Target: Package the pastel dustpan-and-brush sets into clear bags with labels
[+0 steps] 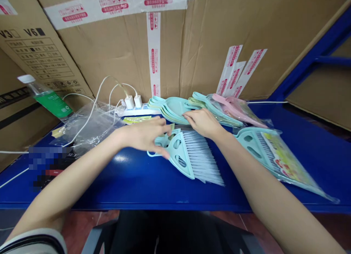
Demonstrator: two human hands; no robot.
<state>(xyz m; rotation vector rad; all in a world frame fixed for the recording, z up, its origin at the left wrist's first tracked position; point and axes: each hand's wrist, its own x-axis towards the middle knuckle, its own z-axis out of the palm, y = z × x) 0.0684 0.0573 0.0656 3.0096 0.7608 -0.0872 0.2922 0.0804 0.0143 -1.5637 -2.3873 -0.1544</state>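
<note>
We are spreading the thumb and forefinger of our left hand (146, 132) apart over a light-blue brush (184, 148); our hand is hiding much of its handle, and we cannot tell whether the thumb is touching. Our right hand (203, 123) is resting its fingers close together at the rim of a dustpan stack (175, 105); we cannot tell whether they are pinching. The brush is lying mid-table, bristles (204, 157) pointing right, and layers underneath are escaping our count. In the stack we are making out at least 3 edges.

Farther right, 1 bagged set (246, 132) is lying alone; behind it, 1 pink dustpan (233, 107) is resting over others, partly covered. Leftward, 2 white chargers (129, 102) are standing in a power strip, clear plastic (87, 127) is crumpling near 1 tilted bottle (53, 104), and pixels are masking a dark item (70, 155).
</note>
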